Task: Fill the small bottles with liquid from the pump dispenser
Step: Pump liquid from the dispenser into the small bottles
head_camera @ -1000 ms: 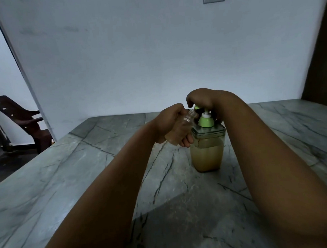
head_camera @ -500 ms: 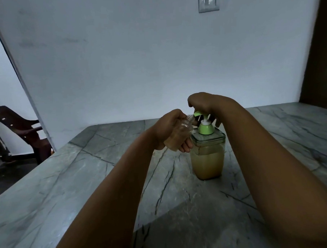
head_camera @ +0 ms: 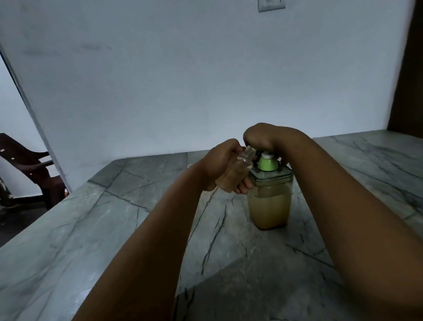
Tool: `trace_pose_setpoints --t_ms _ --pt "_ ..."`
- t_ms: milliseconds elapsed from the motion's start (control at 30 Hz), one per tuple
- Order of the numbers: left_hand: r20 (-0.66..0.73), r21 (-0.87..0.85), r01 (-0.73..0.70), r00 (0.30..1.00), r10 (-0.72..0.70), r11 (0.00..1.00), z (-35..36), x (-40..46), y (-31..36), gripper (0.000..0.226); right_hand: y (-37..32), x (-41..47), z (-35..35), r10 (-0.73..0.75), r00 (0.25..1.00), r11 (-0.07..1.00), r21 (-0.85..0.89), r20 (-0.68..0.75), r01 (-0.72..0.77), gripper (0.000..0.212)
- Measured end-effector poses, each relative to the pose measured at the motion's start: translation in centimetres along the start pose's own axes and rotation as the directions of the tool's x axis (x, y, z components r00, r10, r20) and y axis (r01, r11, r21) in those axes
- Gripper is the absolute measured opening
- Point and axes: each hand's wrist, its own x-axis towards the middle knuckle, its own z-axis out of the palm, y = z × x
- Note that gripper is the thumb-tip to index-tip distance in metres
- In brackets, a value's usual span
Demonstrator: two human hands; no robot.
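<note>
Since the earlier frame the right hand [head_camera: 259,140] has pressed lower on the green pump dispenser [head_camera: 270,194], fingers curled over its head, while the left hand [head_camera: 220,163] grips the small clear bottle [head_camera: 233,175], tilted at the spout, around its light, probably slippery body.

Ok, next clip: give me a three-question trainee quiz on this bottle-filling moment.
1. True or false: the small bottle stands upright on the table.
2. Which hand sits on top of the pump dispenser? A) left hand B) right hand C) neither
3. Fill in: the bottle's open neck is tilted toward the pump's ____.

Key
1. False: the left hand holds it in the air, tilted.
2. B
3. Spout
</note>
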Motion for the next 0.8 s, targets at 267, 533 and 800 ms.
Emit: trace_pose_setpoints --t_ms 267,533,800 --pt "0.033 -0.012 0.001 0.999 -0.001 1.000 -0.3 0.0 -0.3 0.052 0.0 -0.3 -1.1 -0.010 1.000 0.998 0.069 0.018 0.009 0.021" --pt "0.024 -0.014 -0.006 1.000 0.006 1.000 -0.4 0.2 -0.5 0.056 0.2 0.1 -0.1 0.000 0.999 0.997 -0.073 0.048 0.004 0.030" --pt "0.033 -0.018 -0.005 0.999 0.005 1.000 -0.4 0.2 -0.5 0.053 0.0 0.1 -1.1 0.000 1.000 0.997 0.078 0.012 -0.001 0.026"
